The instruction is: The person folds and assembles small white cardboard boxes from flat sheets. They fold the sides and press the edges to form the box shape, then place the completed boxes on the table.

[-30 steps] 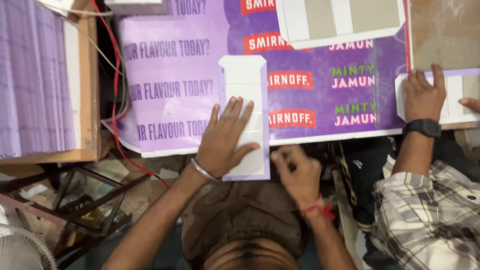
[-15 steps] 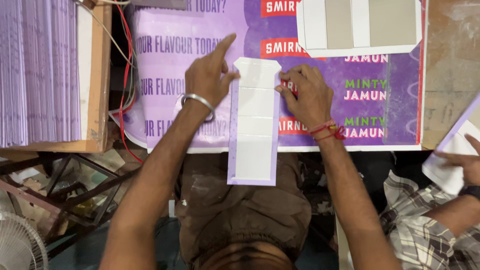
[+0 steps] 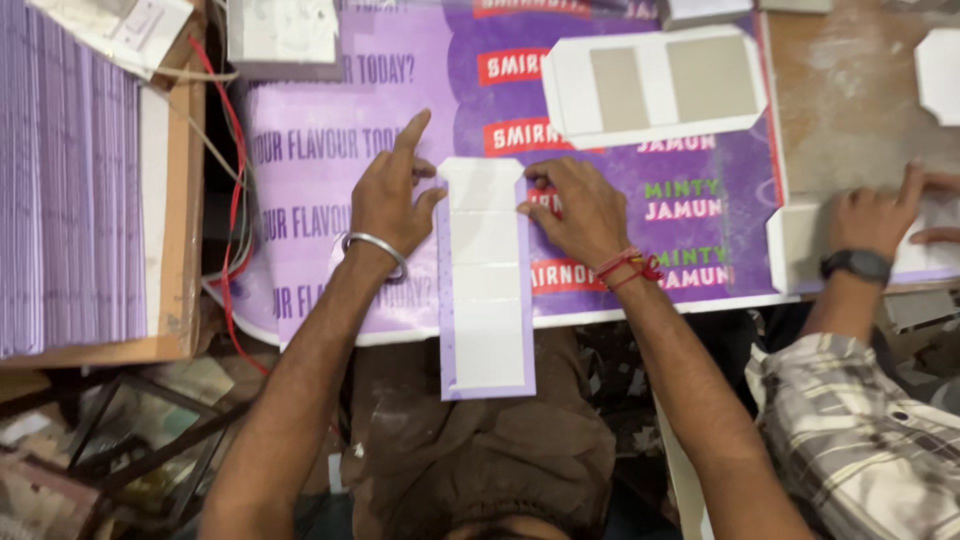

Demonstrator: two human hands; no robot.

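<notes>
A long white card strip with a purple border and fold creases (image 3: 485, 285) lies lengthwise on a purple printed sheet (image 3: 330, 150), its near end hanging past the table edge over my lap. My left hand (image 3: 392, 195), with a metal bangle at the wrist, presses the strip's upper left edge, index finger stretched out. My right hand (image 3: 578, 205), with a red thread at the wrist, pinches the strip's upper right edge. Both hands hold the strip flat near its far end.
A tall stack of purple card sheets (image 3: 65, 190) fills a wooden tray at the left. A white die-cut blank with grey panels (image 3: 655, 85) lies further back. At the right, another person's hand (image 3: 875, 215) with a dark watch rests on a white card piece (image 3: 800, 245). Red wires (image 3: 235, 215) hang beside the tray.
The view has closed in. My hands stay on the strip's upper end. The other person's hand at the right has come back onto the table and lies flat on a card piece.
</notes>
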